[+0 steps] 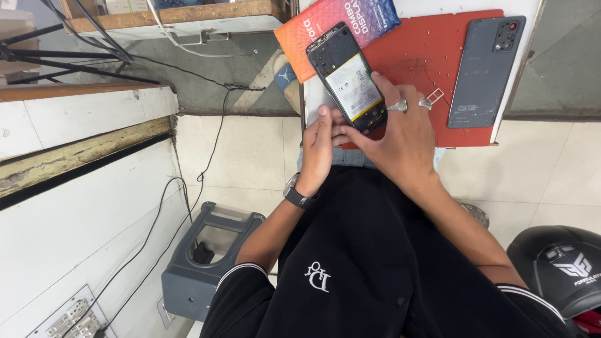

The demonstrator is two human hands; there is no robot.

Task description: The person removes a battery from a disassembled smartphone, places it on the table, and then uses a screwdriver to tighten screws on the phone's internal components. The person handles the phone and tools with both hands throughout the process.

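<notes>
An opened black phone with its back off shows a white-labelled battery. Both hands hold its near end over the edge of a red work mat. My left hand, with a dark watch on the wrist, grips the lower left corner. My right hand, wearing two rings, wraps the lower right side, one finger along the phone's edge. The phone's grey back cover lies face down on the mat to the right. A small SIM tray and tiny screws lie between them.
An orange and purple box lies under the phone's far end. On the tiled floor stand a grey open-topped bin at the left and a black helmet at the right. Cables run along the white wall past a socket panel.
</notes>
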